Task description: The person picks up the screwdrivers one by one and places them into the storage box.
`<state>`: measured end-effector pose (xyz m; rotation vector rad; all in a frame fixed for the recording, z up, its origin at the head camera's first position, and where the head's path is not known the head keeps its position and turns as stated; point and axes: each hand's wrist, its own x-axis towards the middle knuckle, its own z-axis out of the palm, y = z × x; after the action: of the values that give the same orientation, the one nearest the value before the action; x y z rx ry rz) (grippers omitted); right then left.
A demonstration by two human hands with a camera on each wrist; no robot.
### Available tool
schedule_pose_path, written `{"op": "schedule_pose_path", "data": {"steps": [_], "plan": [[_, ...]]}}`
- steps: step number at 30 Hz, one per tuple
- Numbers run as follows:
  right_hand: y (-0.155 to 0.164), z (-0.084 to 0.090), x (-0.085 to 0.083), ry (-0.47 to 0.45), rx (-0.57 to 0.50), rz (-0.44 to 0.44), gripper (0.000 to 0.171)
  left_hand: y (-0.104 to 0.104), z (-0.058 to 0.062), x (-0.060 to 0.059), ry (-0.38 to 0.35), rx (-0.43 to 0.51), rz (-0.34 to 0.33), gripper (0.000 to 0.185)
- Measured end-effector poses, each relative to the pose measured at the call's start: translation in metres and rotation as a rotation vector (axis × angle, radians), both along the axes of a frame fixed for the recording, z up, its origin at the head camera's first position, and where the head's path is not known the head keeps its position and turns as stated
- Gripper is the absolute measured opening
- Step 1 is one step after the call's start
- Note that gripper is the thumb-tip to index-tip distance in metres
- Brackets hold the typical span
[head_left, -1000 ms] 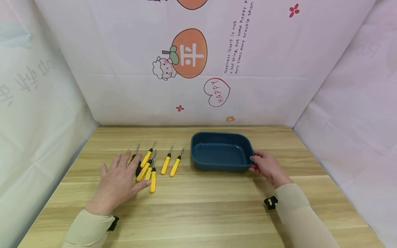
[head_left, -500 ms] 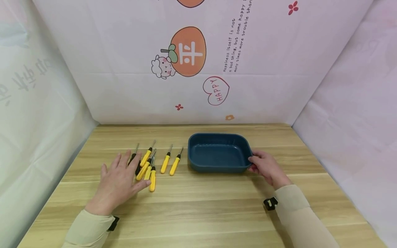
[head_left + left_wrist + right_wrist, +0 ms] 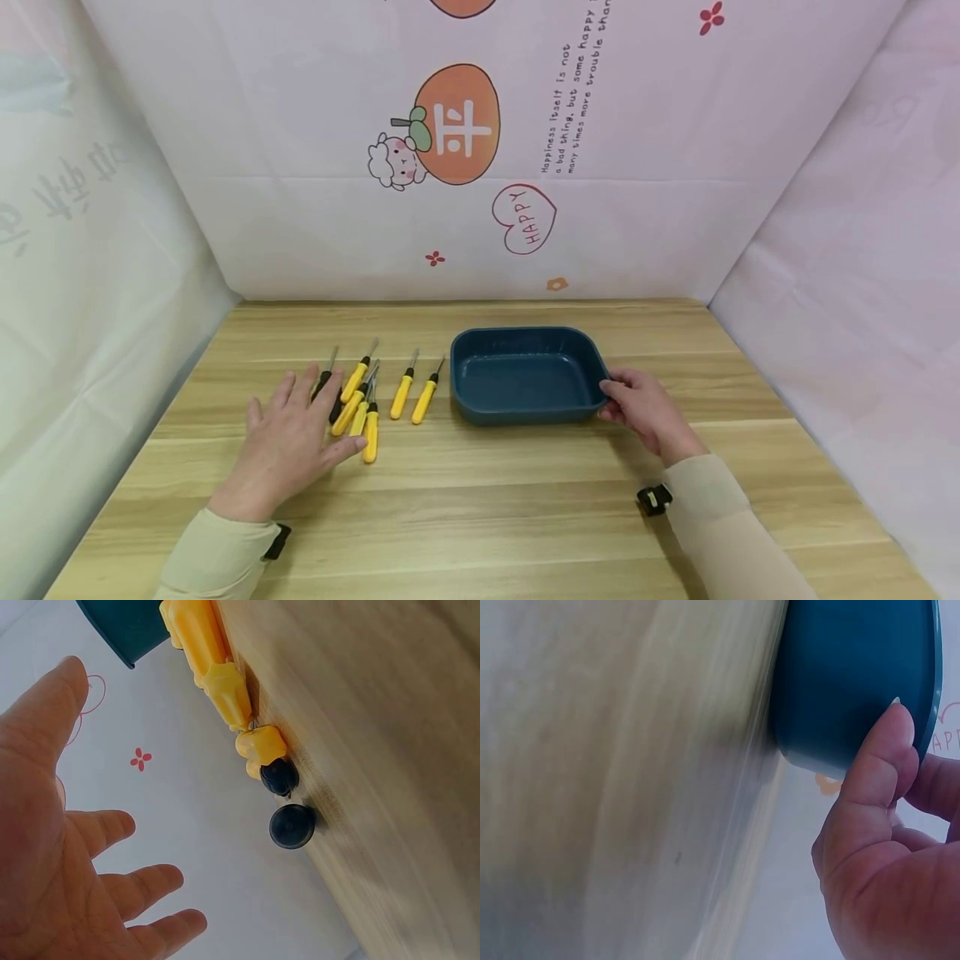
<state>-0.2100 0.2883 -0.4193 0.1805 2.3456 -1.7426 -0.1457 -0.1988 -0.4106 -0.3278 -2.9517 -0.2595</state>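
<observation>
A dark blue rectangular bin [image 3: 525, 415] stands right of centre on the table. My right hand [image 3: 647, 412] holds its right end; in the right wrist view the thumb presses the outer wall [image 3: 840, 682] and the other fingers go over the rim. To the left lies a loose group of several screwdrivers with yellow handles [image 3: 371, 439] and black ones [image 3: 321, 385]. My left hand [image 3: 285, 450] hovers over the group's left side with fingers spread. The left wrist view shows its palm [image 3: 45, 862] apart from the handles [image 3: 229, 694], holding nothing.
Two yellow screwdrivers [image 3: 424, 402] lie side by side, just left of the bin. Wood-grain table [image 3: 480, 517] stretches toward the front. Printed white sheeting [image 3: 337, 242] rises behind the table and along both sides.
My right hand has slid the bin a little left and slightly nearer, bringing it close to the rightmost screwdriver. The left hand and the screwdrivers stay almost still.
</observation>
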Motion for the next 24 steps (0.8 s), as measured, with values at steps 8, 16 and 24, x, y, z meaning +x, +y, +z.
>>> {"op": "schedule_pose_path", "data": {"steps": [8, 16, 24], "plan": [[-0.0024, -0.0025, 0.0021, 0.009, -0.004, 0.0, 0.045, -0.001, -0.0033, -0.0008, 0.001, 0.009, 0.001, 0.099], [-0.0038, -0.0041, 0.0048, 0.028, 0.006, 0.026, 0.044, -0.0001, -0.006, -0.0014, -0.009, 0.021, 0.0, 0.099], [-0.0037, -0.0032, 0.006, 0.024, 0.009, 0.036, 0.046, 0.0013, -0.0061, -0.003, 0.001, 0.014, 0.01, 0.098]]}}
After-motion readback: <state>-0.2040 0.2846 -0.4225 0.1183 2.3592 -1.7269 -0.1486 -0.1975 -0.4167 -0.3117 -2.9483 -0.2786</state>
